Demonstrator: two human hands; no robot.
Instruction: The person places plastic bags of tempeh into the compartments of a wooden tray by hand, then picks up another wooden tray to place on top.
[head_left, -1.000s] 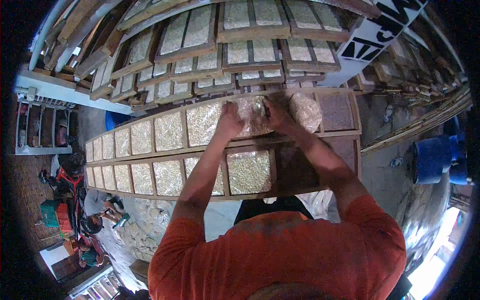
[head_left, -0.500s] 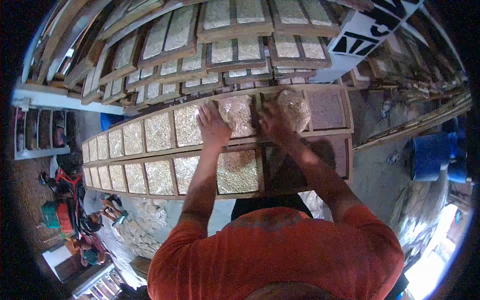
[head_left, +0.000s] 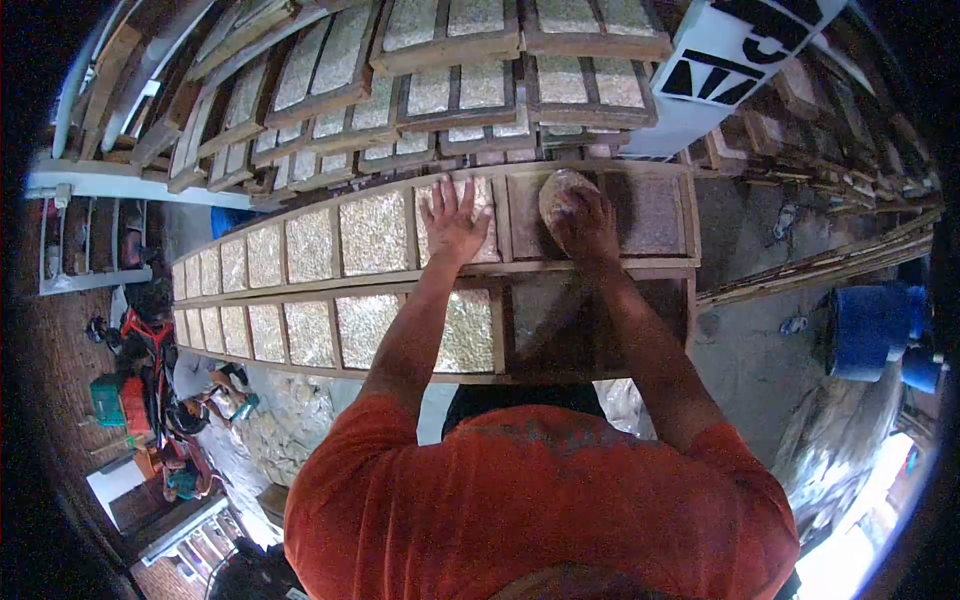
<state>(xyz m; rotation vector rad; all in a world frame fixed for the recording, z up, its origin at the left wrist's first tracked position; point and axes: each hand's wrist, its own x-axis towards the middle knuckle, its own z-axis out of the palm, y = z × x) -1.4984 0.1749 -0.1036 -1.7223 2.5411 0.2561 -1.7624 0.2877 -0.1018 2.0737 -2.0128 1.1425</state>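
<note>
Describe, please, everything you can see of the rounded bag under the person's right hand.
The bag is a clear plastic pouch packed with pale beige grains, so it looks lumpy and rounded rather than flat. It lies in the upper row of the long wooden tray, in the second compartment from the right end, whose floor looks bare and brownish around it. The right hand rests on its lower right part and hides that part. Nothing else seems to touch it.

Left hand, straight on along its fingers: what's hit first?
Probably the tray's far wooden rail, just past the left hand, which lies flat on a filled packet. Stacked trays lie beyond; depth unclear.
</note>
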